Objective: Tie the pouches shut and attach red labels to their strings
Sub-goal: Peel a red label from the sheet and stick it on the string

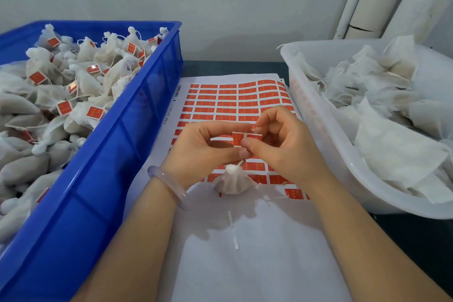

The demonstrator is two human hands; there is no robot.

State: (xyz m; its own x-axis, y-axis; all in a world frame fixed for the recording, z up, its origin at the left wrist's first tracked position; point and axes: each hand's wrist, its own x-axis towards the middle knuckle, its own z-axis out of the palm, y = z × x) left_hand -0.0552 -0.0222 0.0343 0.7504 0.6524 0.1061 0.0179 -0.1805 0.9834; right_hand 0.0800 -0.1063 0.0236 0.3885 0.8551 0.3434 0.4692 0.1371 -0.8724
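Observation:
A small white pouch (234, 181), tied at its neck, hangs or rests just below my hands over the label sheet (228, 103). Its string runs up toward my fingers. My left hand (203, 147) and my right hand (282, 144) meet above it, both pinching one red label (241, 138) between fingertips and thumbs. The sheet carries rows of red labels, with the lower part peeled bare.
A blue crate (137, 115) at the left holds several tied pouches with red labels. At the right, a white tub (316, 115) holds several untied pouches. Two thin white paper strips (232, 230) lie on the sheet near me. A wall and pipes stand behind.

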